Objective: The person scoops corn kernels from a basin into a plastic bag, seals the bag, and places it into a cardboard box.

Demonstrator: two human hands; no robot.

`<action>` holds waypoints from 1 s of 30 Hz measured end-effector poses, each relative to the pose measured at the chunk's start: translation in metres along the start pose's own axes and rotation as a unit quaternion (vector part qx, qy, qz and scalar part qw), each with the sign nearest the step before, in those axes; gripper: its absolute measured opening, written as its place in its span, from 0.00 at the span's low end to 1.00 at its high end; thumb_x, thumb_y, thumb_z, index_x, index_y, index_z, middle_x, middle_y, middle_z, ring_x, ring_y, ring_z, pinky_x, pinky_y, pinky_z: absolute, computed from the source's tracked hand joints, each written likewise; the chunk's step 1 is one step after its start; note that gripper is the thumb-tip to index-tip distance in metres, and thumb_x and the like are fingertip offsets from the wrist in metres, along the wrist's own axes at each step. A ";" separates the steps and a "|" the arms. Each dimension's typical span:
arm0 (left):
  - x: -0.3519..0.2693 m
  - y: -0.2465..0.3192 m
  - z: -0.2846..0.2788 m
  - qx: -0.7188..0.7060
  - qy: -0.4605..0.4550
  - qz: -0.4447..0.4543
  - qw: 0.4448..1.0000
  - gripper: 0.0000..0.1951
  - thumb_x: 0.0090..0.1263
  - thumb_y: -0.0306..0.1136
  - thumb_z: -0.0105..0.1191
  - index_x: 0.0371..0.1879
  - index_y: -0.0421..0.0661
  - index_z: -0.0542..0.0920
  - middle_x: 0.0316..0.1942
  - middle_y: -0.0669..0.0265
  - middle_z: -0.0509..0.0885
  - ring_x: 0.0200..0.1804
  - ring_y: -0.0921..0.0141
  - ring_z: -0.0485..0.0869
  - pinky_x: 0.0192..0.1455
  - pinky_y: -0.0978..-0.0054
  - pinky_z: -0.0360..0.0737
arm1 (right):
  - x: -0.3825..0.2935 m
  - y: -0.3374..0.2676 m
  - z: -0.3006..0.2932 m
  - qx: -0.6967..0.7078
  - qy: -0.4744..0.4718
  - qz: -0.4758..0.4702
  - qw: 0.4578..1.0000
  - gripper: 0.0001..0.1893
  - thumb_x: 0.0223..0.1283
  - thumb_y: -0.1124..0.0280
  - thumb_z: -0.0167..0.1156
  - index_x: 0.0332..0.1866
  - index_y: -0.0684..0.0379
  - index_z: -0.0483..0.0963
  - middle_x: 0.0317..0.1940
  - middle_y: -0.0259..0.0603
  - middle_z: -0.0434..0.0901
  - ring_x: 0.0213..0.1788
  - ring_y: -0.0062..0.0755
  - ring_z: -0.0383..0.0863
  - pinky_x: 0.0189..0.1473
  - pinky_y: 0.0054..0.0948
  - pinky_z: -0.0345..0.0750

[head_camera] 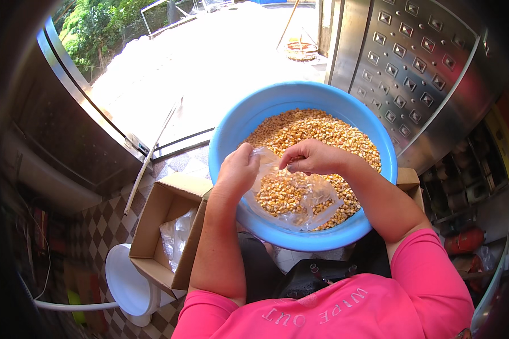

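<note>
A wide blue plastic basin (225, 140) full of loose yellow corn kernels (322, 127) stands before me. My left hand (239, 169) grips the upper edge of a clear plastic bag (322, 201) at the basin's left side. The bag lies over the corn, and a mound of kernels (280, 190) shows through it. My right hand (307, 157) is above the bag's upper part with its fingers curled and the thumb tucked under. Whether those fingers pinch the film or some kernels is hidden.
On the left an open cardboard box (152, 233) contains clear plastic bags (179, 237). A white bucket (129, 279) stands beside it on the checkered floor. A stick (146, 165) leans at the doorway, and a studded metal door (407, 68) rises at right.
</note>
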State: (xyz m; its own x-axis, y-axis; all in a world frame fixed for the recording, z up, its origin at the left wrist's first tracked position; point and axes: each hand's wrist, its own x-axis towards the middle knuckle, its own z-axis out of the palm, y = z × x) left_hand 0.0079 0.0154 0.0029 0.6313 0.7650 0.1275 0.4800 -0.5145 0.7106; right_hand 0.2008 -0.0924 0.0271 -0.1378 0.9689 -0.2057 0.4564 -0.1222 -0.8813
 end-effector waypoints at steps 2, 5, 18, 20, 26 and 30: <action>0.000 0.000 0.000 -0.009 0.001 0.000 1.000 0.09 0.68 0.33 0.49 0.34 0.38 0.74 0.24 0.61 0.79 0.29 0.70 0.80 0.36 0.71 0.75 | 0.005 0.003 0.021 -0.031 -0.006 -0.038 0.999 0.12 0.55 0.76 0.59 0.45 0.57 0.80 0.31 0.38 0.82 0.32 0.26 0.80 0.37 0.28 0.78; -0.001 0.003 -0.005 -0.016 -0.025 -0.029 0.999 0.10 0.68 0.35 0.47 0.36 0.39 0.73 0.33 0.52 0.80 0.38 0.56 0.79 0.42 0.62 0.74 | 0.002 -0.003 0.032 -0.160 -0.045 -0.081 0.983 0.11 0.54 0.72 0.60 0.44 0.56 0.80 0.36 0.47 0.82 0.40 0.41 0.82 0.46 0.35 0.77; -0.001 -0.002 -0.002 -0.007 -0.002 0.002 1.000 0.09 0.68 0.32 0.49 0.33 0.38 0.74 0.23 0.61 0.79 0.28 0.71 0.80 0.35 0.72 0.75 | 0.005 0.054 -0.033 -0.354 0.074 0.123 0.924 0.12 0.54 0.66 0.60 0.44 0.56 0.79 0.38 0.47 0.82 0.44 0.46 0.81 0.48 0.43 0.76; -0.002 0.003 -0.005 -0.016 -0.026 -0.023 0.999 0.10 0.68 0.34 0.47 0.35 0.39 0.73 0.31 0.52 0.80 0.37 0.57 0.80 0.41 0.63 0.74 | 0.008 0.041 -0.020 -0.389 0.029 0.130 0.912 0.12 0.53 0.67 0.60 0.43 0.56 0.79 0.37 0.47 0.82 0.44 0.47 0.81 0.47 0.43 0.76; -0.003 0.004 -0.007 -0.031 -0.044 -0.034 0.998 0.11 0.68 0.35 0.47 0.36 0.39 0.73 0.35 0.48 0.80 0.41 0.50 0.79 0.44 0.59 0.74 | 0.009 0.056 -0.014 -0.358 0.040 0.130 0.924 0.09 0.50 0.77 0.57 0.37 0.58 0.80 0.32 0.47 0.82 0.38 0.47 0.81 0.40 0.39 0.77; -0.003 0.006 -0.007 -0.029 -0.042 -0.034 0.998 0.11 0.68 0.36 0.47 0.36 0.39 0.73 0.36 0.48 0.80 0.43 0.50 0.78 0.45 0.58 0.73 | 0.004 0.063 -0.027 -0.284 0.115 0.090 0.948 0.09 0.51 0.77 0.58 0.37 0.57 0.81 0.31 0.47 0.82 0.34 0.44 0.82 0.38 0.38 0.77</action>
State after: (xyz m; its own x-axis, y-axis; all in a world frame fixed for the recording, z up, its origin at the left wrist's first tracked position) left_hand 0.0050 0.0126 0.0114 0.6490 0.7605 0.0204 0.4890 -0.4375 0.7546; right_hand 0.2527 -0.0903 -0.0176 0.1527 0.9727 -0.1748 0.8631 -0.2174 -0.4558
